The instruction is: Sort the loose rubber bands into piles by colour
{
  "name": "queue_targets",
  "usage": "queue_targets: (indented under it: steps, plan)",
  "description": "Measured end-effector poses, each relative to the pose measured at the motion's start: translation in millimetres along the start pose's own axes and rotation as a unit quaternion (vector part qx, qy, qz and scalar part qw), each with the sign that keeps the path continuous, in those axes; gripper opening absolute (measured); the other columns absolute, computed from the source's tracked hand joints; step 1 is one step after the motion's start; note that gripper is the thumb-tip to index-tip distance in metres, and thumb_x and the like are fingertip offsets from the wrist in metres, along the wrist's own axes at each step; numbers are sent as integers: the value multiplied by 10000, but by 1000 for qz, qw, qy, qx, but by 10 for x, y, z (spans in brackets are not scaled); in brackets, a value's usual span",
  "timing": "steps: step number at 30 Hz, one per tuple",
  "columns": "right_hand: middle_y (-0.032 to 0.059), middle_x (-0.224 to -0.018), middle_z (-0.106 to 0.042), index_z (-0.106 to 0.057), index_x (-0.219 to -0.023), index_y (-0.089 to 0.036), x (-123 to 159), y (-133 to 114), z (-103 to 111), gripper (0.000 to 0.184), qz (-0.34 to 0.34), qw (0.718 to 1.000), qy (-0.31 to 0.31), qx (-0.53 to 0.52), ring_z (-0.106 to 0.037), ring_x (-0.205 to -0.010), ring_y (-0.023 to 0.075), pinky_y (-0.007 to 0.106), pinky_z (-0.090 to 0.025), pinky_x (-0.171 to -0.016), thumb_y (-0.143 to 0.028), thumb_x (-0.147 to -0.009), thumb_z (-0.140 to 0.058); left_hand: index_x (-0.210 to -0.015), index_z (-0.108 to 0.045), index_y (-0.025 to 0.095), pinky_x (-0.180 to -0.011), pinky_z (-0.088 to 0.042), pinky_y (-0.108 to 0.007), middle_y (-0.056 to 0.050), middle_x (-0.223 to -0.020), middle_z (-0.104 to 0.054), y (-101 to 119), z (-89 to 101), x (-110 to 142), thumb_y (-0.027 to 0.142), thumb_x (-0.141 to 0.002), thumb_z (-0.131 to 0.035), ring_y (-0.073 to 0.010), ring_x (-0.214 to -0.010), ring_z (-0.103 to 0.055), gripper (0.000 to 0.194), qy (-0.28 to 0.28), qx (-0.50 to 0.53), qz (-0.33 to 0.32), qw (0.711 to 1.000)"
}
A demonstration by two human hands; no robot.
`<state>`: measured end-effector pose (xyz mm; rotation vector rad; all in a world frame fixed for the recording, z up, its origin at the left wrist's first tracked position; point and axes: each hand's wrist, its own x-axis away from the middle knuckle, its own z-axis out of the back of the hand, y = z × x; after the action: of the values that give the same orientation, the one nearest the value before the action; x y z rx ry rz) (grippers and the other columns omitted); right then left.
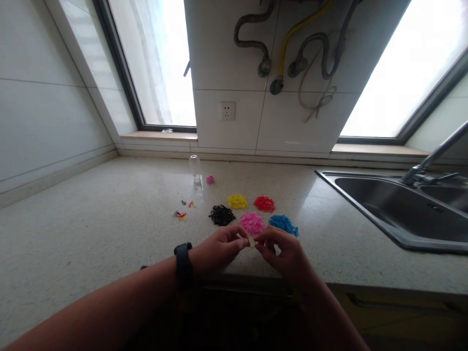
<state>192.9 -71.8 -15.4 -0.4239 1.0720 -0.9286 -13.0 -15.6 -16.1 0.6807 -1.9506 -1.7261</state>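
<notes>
My left hand [227, 245], with a dark watch [183, 261] on its wrist, pinches one side of a small yellowish rubber band [252, 242]. Fingertips of my right hand [280, 248] are closed on the other side of it. Just beyond my fingers lies a pile of pink rubber bands [252, 223]. Around it sit a black pile [221, 214], a yellow pile [237, 201], a red pile [264, 204] and a blue pile [284, 224]. To the left, a few mixed bands [180, 215] lie loose on the counter.
A clear bottle [195, 168] stands upside down behind the piles, with a pink cap [210, 179] beside it. The pale speckled countertop [109, 234] runs to a steel sink [373, 204] with a faucet [420, 168] at right. Hoses [285, 44] hang on the tiled wall.
</notes>
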Motion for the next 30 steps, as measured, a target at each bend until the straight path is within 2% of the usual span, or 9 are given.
queue_targets:
  steps: [8, 14, 17, 22, 25, 30]
  plan:
    - [10, -715, -619, -671, -843, -204, -2, -38, 16, 17, -5, 1000, 9, -12, -524, -590, 122, 254, -456, -535, -201, -844, -653, -921, -499, 180, -428, -190, -200, 107, -545, -321, 61, -39, 6, 474, -875, -615, -57, -442, -247, 319, -5, 44, 7, 999]
    - [22, -723, -624, -660, -820, -205, 13, -68, 40, 60, -33, 997, 61, -30, -564, -636, 146, 277, -470, -569, -252, -857, -655, -949, -537, 163, -439, -188, -203, 104, -543, -313, 64, -25, 15, 470, -884, -601, -62, -451, -241, 320, -21, 36, 9, 999]
    - [7, -673, -594, -651, -785, -200, 24, -76, 58, 112, -65, 993, 79, -52, -536, -586, 131, 264, -452, -533, -288, -854, -664, -964, -564, 156, -467, -208, -202, 87, -578, -357, 93, -8, 36, 418, -898, -597, -67, -484, -275, 272, -37, -28, 9, 999]
    - [-23, -601, -533, -654, -815, -195, 65, 2, 73, 166, -127, 979, 106, -122, -478, -514, 105, 239, -408, -472, -350, -873, -653, -951, -639, 140, -594, -330, -226, 22, -721, -481, 166, -3, 65, 304, -917, -564, -102, -640, -401, 183, -60, -171, -30, 983]
    - [-27, -584, -522, -657, -827, -194, 91, 64, 63, 190, -148, 971, 118, -146, -486, -511, 108, 241, -414, -471, -378, -877, -650, -955, -654, 143, -620, -351, -232, 11, -743, -503, 180, -9, 76, 280, -917, -550, -110, -660, -419, 176, -67, -197, -27, 978]
    - [-26, -573, -536, -660, -843, -197, 101, 96, 52, 199, -157, 968, 126, -149, -502, -502, 113, 245, -429, -469, -394, -872, -656, -968, -670, 146, -569, -336, -216, 17, -696, -509, 154, -24, 81, 272, -915, -553, -102, -612, -418, 180, -83, -229, -36, 969]
